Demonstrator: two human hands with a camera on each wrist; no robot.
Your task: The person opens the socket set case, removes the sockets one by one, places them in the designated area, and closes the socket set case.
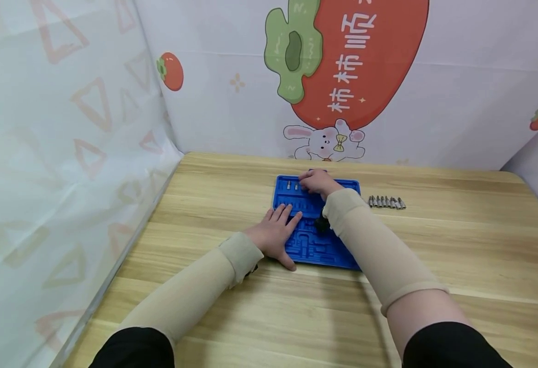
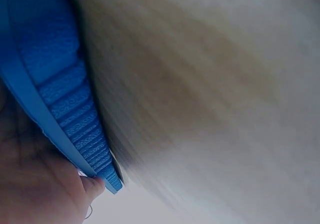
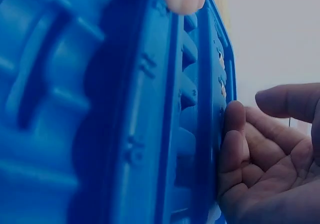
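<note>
A blue plastic tool case (image 1: 305,245) with moulded slots lies unfolded on the table. Two small metal bits (image 1: 289,185) stand in its far row, upper left. The left hand (image 1: 278,232) rests with spread fingers on the case's left edge, thumb toward the near side. Over the far part, the right hand (image 1: 318,182) reaches in just right of those bits. In the right wrist view, its bent fingertips (image 3: 232,141) touch the slotted row while the thumb stays apart. No thing shows between them. A fingertip of the left hand appears at the top there.
Several metal driver bits (image 1: 387,202) lie in a row on the wooden table (image 1: 462,235), right of the case. A small black device (image 1: 321,223) sits beneath the right wrist. Printed cloth (image 1: 227,112) hangs behind the table and along its left side.
</note>
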